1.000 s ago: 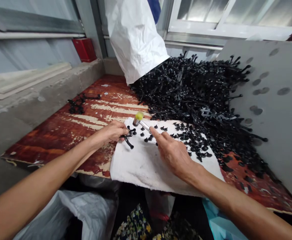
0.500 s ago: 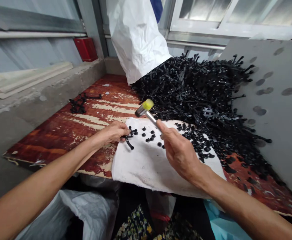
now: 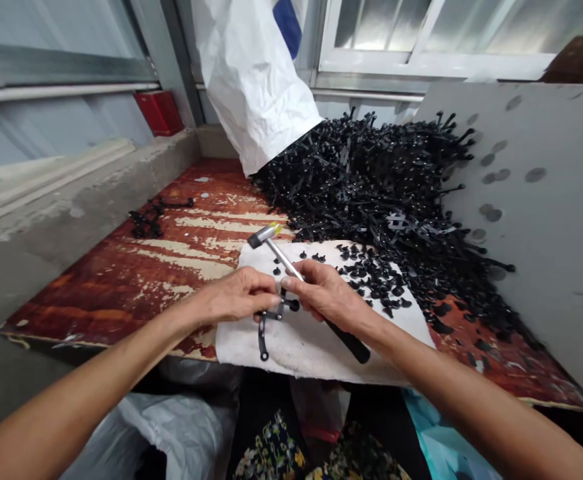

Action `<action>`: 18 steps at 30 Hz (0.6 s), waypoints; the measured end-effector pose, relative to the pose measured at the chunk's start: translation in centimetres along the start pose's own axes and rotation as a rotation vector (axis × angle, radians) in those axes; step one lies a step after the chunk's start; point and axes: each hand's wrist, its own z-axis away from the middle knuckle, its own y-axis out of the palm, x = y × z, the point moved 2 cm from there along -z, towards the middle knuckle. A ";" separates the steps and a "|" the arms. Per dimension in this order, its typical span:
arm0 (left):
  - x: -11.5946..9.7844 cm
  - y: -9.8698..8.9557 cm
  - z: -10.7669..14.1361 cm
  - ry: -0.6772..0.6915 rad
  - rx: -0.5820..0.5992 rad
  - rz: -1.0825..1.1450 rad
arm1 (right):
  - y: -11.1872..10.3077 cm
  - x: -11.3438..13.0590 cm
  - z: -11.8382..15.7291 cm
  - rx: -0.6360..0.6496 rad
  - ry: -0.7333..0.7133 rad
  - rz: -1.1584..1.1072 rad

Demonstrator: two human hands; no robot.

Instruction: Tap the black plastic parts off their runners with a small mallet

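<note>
My left hand (image 3: 254,293) is closed on a black plastic part (image 3: 263,337), a branched piece whose arm hangs down over the white cloth (image 3: 316,357). In my right hand (image 3: 328,297) is a small hammer (image 3: 284,257) with a metal shaft, a black face and a yellow face, its head pointing up and left. The dark handle end shows below the palm. My right fingertips are close to the black part, and I cannot tell if they touch it. Small black round pieces (image 3: 371,277) lie scattered on the cloth, mostly to the right.
A big heap of black plastic parts (image 3: 371,173) covers the back right, below a white sack (image 3: 261,87). A few more black parts (image 3: 146,217) lie at the left of the worn red-brown board (image 3: 101,267). A grey panel (image 3: 521,200) stands on the right.
My left hand has moved right and nearer, over the cloth, with the black part. The right hand has come in beside it, and the hammer head is tilted further left.
</note>
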 end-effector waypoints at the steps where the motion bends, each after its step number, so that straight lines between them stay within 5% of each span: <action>1: -0.3 0.6 0.1 0.023 -0.001 -0.014 | 0.4 -0.1 0.0 0.029 0.050 -0.073; 4: 0.1 1.3 0.6 0.045 -0.230 0.049 | 0.9 -0.3 0.2 0.020 0.066 -0.151; 7: 1.3 1.9 1.5 -0.122 -0.453 0.353 | 0.6 -0.3 0.3 -0.082 0.053 -0.159; 10: 1.6 3.5 1.9 -0.295 -0.320 0.729 | 0.6 -0.5 0.3 -0.144 0.055 -0.166; 12: 1.2 4.3 1.6 -0.289 -0.251 0.841 | 0.7 -0.5 0.4 -0.134 0.060 -0.165; 18: 1.3 3.0 -0.2 -0.302 -0.448 0.772 | -0.6 -0.4 3.4 -0.192 0.109 -0.118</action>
